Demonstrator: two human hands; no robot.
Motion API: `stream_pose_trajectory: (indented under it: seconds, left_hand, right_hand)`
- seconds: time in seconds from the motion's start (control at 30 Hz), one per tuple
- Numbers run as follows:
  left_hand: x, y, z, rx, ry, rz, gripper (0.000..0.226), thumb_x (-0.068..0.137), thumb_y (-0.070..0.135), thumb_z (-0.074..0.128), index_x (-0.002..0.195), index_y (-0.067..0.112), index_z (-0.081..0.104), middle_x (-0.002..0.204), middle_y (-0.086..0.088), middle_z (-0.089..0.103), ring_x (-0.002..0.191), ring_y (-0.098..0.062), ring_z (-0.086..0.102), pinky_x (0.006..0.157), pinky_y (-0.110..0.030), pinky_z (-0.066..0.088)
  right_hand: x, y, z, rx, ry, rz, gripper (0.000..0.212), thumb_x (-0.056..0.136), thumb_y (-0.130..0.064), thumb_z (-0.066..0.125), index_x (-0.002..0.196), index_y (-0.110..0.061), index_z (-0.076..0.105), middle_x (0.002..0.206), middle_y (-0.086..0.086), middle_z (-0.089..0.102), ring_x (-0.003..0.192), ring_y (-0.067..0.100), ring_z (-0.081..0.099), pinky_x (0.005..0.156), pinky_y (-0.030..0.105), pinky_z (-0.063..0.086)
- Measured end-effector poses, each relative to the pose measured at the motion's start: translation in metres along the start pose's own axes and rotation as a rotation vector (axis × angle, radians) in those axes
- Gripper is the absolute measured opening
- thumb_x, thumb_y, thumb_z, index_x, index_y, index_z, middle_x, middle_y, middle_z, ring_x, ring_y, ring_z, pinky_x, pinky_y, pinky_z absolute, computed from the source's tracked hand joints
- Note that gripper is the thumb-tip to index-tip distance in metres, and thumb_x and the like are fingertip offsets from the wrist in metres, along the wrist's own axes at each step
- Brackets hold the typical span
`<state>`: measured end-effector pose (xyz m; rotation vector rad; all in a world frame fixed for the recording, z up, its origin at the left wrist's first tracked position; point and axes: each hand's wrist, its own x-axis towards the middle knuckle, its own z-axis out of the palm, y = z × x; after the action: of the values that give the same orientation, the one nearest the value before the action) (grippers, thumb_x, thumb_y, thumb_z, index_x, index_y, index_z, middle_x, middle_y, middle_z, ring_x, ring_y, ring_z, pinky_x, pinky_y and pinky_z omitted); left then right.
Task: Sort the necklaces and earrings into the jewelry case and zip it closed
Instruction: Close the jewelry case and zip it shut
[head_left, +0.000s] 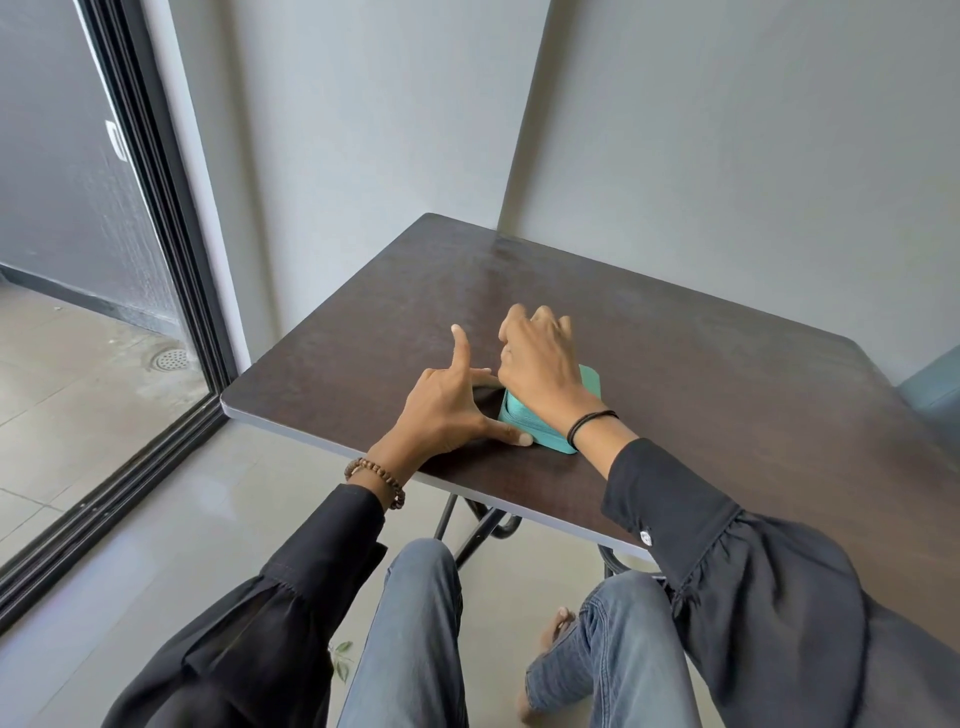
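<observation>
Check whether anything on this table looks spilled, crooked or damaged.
Nothing stands out. The teal jewelry case lies flat on the dark table, the left hand touching it and the right hand over it.

The teal jewelry case (522, 413) is lying flat, lid down, just below the centre of the frame, mostly hidden.

L hand (447, 410) splayed, index up; R hand (540, 374) palm-down, fingers curled.

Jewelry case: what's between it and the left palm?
Head view: a small patch of bare table, framed by the left hand's spread thumb and fingers; the thumb tip touches the jewelry case's near-left corner.
</observation>
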<state>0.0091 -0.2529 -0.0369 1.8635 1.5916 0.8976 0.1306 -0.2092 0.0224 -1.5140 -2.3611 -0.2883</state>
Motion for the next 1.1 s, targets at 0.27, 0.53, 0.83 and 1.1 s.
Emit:
stream_pose_trajectory:
  seconds: [0.27, 0.53, 0.83, 1.1]
  left_hand:
    - [0.0, 0.003, 0.0, 0.004, 0.014, -0.02, 0.153, 0.062, 0.059, 0.089, 0.158, 0.005, -0.018, 0.133, 0.007, 0.067, 0.127, -0.029, 0.058, 0.104, -0.037, 0.044]
    - [-0.003, 0.003, 0.001, 0.067, 0.065, 0.03, 0.135, 0.073, 0.04, 0.084, 0.159, 0.008, -0.014, 0.123, 0.005, 0.072, 0.111, -0.031, 0.063, 0.09, -0.033, 0.042]
    - [-0.008, 0.003, -0.003, 0.154, 0.072, 0.184, 0.106, 0.084, 0.043, 0.074, 0.16, 0.042, 0.0, 0.08, 0.03, 0.055, 0.072, 0.01, 0.054, 0.074, -0.012, 0.034]
    - [-0.003, -0.008, 0.001, 0.294, 0.003, 0.209, 0.082, 0.078, 0.084, 0.049, 0.152, 0.059, 0.022, 0.107, 0.009, 0.061, 0.1, -0.011, 0.056, 0.093, -0.036, 0.039]
  right_hand:
    - [-0.015, -0.012, -0.008, 0.092, 0.03, -0.052, 0.026, 0.087, 0.004, 0.059, 0.111, -0.005, 0.051, 0.101, 0.015, 0.064, 0.1, 0.033, 0.06, 0.082, 0.033, 0.039]
    - [-0.053, -0.01, -0.01, 0.168, 0.12, -0.09, 0.023, 0.088, 0.005, 0.063, 0.1, -0.009, 0.05, 0.093, 0.011, 0.056, 0.081, 0.033, 0.061, 0.064, 0.034, 0.042]
    - [-0.09, 0.009, -0.008, 0.158, 0.12, -0.352, 0.032, 0.096, -0.008, 0.064, 0.096, -0.022, 0.035, 0.083, -0.002, 0.061, 0.071, 0.02, 0.065, 0.059, 0.036, 0.056]
    - [-0.12, 0.045, -0.014, 0.429, 0.114, -0.28, 0.023, 0.098, -0.01, 0.064, 0.097, -0.014, 0.04, 0.091, -0.002, 0.07, 0.083, 0.019, 0.074, 0.066, 0.04, 0.059]
